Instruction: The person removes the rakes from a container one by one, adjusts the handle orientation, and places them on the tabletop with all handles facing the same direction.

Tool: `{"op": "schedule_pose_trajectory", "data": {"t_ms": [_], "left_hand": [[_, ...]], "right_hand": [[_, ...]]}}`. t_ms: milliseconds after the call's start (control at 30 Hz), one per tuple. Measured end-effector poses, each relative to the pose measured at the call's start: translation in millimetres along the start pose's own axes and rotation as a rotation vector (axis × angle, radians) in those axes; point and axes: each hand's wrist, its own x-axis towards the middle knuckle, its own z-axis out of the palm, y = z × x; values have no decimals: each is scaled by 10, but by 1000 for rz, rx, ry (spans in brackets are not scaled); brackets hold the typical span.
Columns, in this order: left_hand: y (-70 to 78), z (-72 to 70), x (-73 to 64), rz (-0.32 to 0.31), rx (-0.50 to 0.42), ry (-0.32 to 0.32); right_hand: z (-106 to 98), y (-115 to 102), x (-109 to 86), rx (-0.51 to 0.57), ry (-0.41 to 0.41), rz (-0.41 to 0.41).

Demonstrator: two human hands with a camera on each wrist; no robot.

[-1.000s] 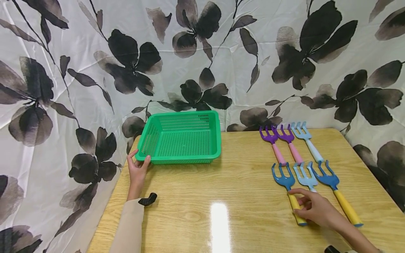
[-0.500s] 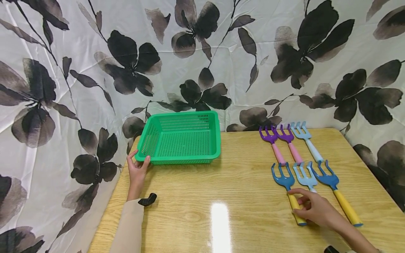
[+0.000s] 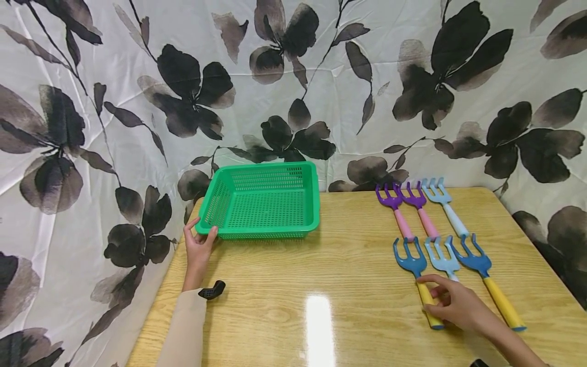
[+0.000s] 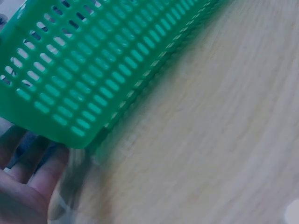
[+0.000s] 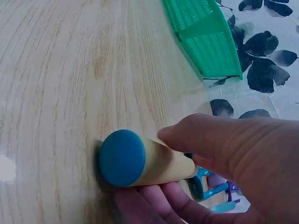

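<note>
At the back left of the table lies a green plastic basket [image 3: 268,231] with slotted sides. My left hand [image 3: 198,253] holds its front left corner, thumb on the front and fingers at the side; the left wrist view shows fingers [image 4: 44,175] close under the rim. On the right, my right hand [image 3: 460,302] grips the yellow handle of a blue garden hand rake [image 3: 411,264]. Thumb and fingers stand on either side of that handle [image 5: 163,165] in the right wrist view. The rake lies on the table, prongs away from me.
Beside that rake lie a light blue hand rake [image 3: 443,261] and another blue one [image 3: 477,262] with a yellow handle. Behind them are two purple rakes [image 3: 390,202] with pink handles and a light blue one [image 3: 454,218]. A floral curtain [image 3: 367,102] borders the wooden table [image 3: 275,300].
</note>
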Motion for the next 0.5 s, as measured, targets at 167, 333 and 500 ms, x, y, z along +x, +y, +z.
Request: {"op": "schedule_pose_trajectory", "data": {"t_ms": [167, 333, 500], "left_hand": [[89, -40, 17, -45, 69, -59], [195, -83, 10, 28, 203, -81], [381, -77, 8, 212, 548, -24]], "right_hand": [[-80, -80, 8, -57, 59, 63], [-261, -183, 91, -134, 219, -28], [-477, -268, 239, -339, 461, -169]]}}
